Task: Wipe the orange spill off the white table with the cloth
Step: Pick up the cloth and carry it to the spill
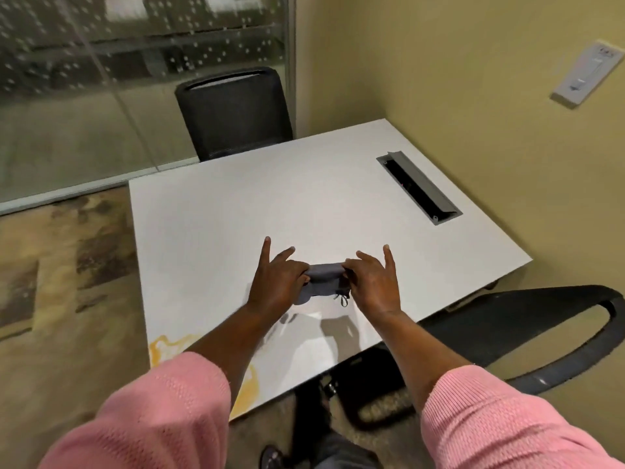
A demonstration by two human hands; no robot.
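A small grey cloth [325, 275] is stretched between both hands a little above the white table [270, 198]. My left hand [277, 279] pinches its left end and my right hand [373, 282] pinches its right end, the other fingers spread. A loose thread hangs from the cloth's lower right corner. The orange spill [165, 346] lies at the table's near left corner, partly hidden under my left forearm and pink sleeve, and shows again as a patch by the near edge.
A grey cable tray [419, 187] is sunk into the table at the far right. One black chair [233, 113] stands behind the table, another black chair [527, 336] at the near right. A yellow wall runs along the right, a glass partition at the back left.
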